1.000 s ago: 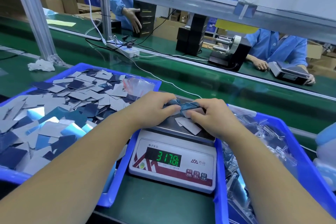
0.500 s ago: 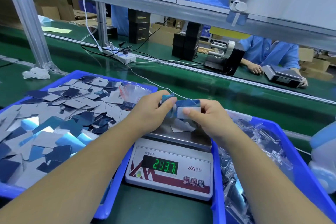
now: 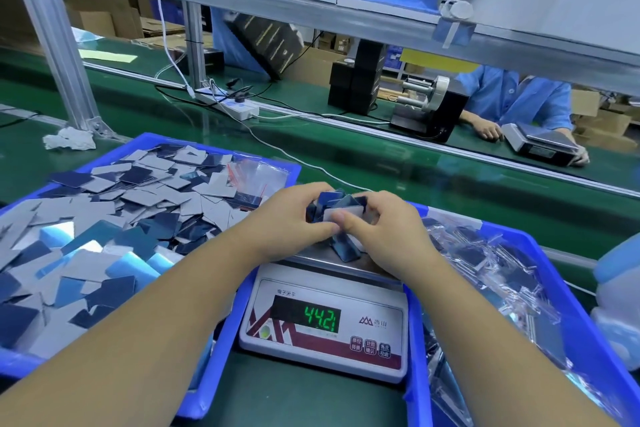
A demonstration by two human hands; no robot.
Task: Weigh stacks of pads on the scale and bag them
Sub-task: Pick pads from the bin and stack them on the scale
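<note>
Both forearms reached up from the lower corners to frame centre, where the left hand [image 3: 291, 218] and right hand [image 3: 384, 229] met thumb to thumb, each grip curled round a loose stack of pads [image 3: 337, 206]. The stack sat between the two grips, held just above the scale [image 3: 325, 322], with one pad [image 3: 346, 248] standing on the pan below it. Loose pads filled the left bin [image 3: 221, 357]; bagged ones lay in the right bin [image 3: 588, 322].
</note>
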